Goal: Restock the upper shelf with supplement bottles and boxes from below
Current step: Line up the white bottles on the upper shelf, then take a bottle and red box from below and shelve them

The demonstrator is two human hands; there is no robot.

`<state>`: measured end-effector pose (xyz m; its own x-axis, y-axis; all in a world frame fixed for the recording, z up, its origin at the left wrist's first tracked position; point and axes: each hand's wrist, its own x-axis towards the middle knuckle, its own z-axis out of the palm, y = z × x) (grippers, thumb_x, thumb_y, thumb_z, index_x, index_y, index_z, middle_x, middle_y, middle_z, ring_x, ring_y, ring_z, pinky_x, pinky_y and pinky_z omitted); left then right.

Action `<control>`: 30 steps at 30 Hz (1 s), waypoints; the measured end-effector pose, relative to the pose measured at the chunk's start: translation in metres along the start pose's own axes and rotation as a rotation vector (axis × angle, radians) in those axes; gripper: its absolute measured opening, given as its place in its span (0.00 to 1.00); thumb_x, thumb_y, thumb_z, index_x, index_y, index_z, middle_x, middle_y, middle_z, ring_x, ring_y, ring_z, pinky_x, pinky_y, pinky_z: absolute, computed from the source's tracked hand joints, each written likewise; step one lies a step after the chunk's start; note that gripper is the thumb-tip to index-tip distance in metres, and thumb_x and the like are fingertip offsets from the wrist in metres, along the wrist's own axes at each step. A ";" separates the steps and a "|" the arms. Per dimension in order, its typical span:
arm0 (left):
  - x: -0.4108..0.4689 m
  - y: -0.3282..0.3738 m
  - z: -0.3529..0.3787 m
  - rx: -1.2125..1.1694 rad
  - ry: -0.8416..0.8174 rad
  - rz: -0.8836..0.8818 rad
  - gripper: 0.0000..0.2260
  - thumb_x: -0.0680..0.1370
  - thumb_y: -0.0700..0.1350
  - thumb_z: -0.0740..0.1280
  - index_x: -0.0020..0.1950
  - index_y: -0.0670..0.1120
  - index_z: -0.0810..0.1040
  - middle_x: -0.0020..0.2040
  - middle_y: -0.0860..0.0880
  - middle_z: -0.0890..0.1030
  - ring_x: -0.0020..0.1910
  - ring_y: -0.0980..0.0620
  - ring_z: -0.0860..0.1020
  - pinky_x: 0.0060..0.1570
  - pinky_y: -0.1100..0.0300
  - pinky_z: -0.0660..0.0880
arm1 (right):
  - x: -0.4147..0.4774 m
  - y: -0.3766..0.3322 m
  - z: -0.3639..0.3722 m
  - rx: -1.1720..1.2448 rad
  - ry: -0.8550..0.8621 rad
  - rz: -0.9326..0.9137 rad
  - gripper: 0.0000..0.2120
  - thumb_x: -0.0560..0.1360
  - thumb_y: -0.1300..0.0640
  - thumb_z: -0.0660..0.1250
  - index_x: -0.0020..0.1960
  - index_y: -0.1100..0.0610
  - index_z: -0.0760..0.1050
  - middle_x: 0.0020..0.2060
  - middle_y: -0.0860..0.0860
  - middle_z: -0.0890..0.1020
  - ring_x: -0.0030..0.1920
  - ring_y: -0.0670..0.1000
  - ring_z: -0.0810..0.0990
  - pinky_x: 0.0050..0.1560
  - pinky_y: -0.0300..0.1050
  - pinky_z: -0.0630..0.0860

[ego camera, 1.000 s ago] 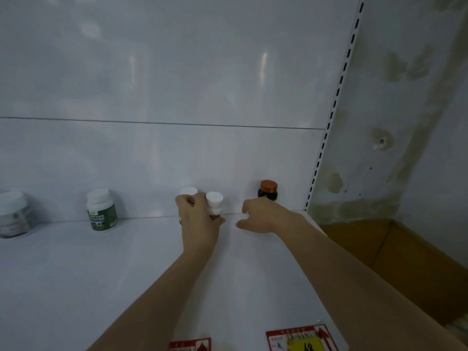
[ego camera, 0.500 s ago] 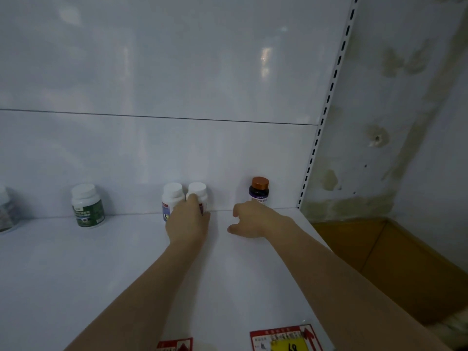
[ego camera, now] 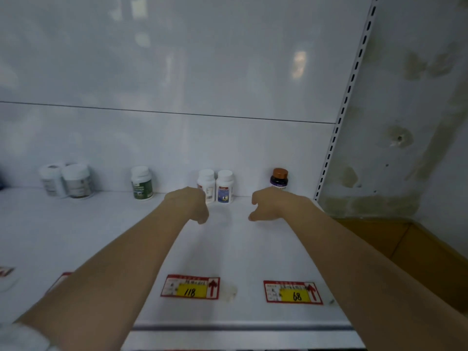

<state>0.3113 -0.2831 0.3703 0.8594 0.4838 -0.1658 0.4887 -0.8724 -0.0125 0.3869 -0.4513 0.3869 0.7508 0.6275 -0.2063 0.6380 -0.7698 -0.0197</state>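
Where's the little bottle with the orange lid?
In the head view, the orange-lidded bottle stands at the back right of the shelf, just behind the right hand, with the two white bottles further left.

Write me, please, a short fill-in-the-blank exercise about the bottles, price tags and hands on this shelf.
The left yellow price tag reads ____.
The right yellow price tag reads ____.
The green-labelled bottle stands to the ____ of the left hand.
The left hand and the right hand both hold ____.
Missing words: 118; 68; left; nothing.
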 end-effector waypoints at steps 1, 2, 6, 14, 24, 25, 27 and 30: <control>-0.006 -0.003 0.001 -0.003 -0.005 -0.001 0.20 0.72 0.49 0.70 0.62 0.45 0.73 0.58 0.46 0.77 0.56 0.47 0.76 0.50 0.56 0.73 | -0.006 -0.006 -0.001 -0.004 -0.003 -0.003 0.26 0.77 0.47 0.64 0.70 0.59 0.67 0.68 0.55 0.71 0.66 0.54 0.71 0.64 0.46 0.70; -0.014 -0.005 0.001 -0.009 -0.008 -0.002 0.20 0.72 0.49 0.69 0.62 0.45 0.73 0.58 0.46 0.76 0.56 0.47 0.76 0.49 0.57 0.72 | -0.012 -0.012 -0.002 -0.009 -0.004 -0.006 0.26 0.77 0.47 0.64 0.70 0.58 0.67 0.68 0.54 0.71 0.66 0.54 0.71 0.63 0.45 0.70; -0.042 -0.022 -0.003 -0.028 0.007 0.022 0.21 0.73 0.49 0.69 0.64 0.44 0.71 0.60 0.45 0.75 0.58 0.46 0.75 0.55 0.54 0.74 | -0.036 -0.038 -0.003 -0.019 0.006 -0.005 0.26 0.77 0.46 0.64 0.71 0.57 0.66 0.68 0.53 0.71 0.67 0.54 0.71 0.63 0.45 0.69; -0.113 -0.097 -0.001 -0.027 0.038 0.056 0.20 0.74 0.50 0.68 0.62 0.43 0.72 0.56 0.46 0.75 0.56 0.45 0.76 0.55 0.53 0.75 | -0.099 -0.114 -0.002 -0.057 0.064 0.076 0.27 0.76 0.45 0.65 0.71 0.56 0.67 0.68 0.53 0.71 0.67 0.54 0.71 0.65 0.47 0.70; -0.230 -0.224 0.045 0.011 0.058 0.202 0.15 0.75 0.49 0.67 0.59 0.44 0.74 0.52 0.47 0.75 0.51 0.46 0.75 0.43 0.56 0.70 | -0.195 -0.275 0.052 0.013 0.070 0.144 0.25 0.77 0.47 0.64 0.69 0.57 0.68 0.67 0.54 0.71 0.66 0.56 0.71 0.65 0.52 0.70; -0.241 -0.233 0.052 0.016 0.047 0.220 0.15 0.75 0.49 0.67 0.59 0.43 0.74 0.51 0.47 0.75 0.49 0.46 0.74 0.42 0.56 0.70 | -0.205 -0.287 0.059 0.021 0.055 0.151 0.25 0.77 0.47 0.64 0.69 0.57 0.68 0.67 0.55 0.72 0.66 0.56 0.71 0.65 0.52 0.70; -0.257 -0.247 0.063 0.021 0.012 0.252 0.16 0.75 0.49 0.67 0.59 0.43 0.74 0.50 0.47 0.74 0.48 0.46 0.74 0.43 0.56 0.70 | -0.222 -0.306 0.071 0.028 0.023 0.170 0.25 0.77 0.47 0.64 0.70 0.57 0.68 0.67 0.55 0.71 0.66 0.56 0.70 0.64 0.51 0.70; -0.275 -0.259 0.078 -0.002 -0.015 0.271 0.15 0.74 0.49 0.68 0.57 0.43 0.75 0.49 0.47 0.74 0.48 0.46 0.74 0.43 0.56 0.70 | -0.243 -0.322 0.086 0.050 0.011 0.206 0.25 0.76 0.47 0.65 0.69 0.56 0.68 0.66 0.55 0.72 0.65 0.56 0.71 0.65 0.52 0.70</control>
<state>-0.0632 -0.1954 0.3426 0.9565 0.2320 -0.1770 0.2418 -0.9697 0.0360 -0.0158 -0.3667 0.3589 0.8666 0.4569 -0.2006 0.4613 -0.8868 -0.0270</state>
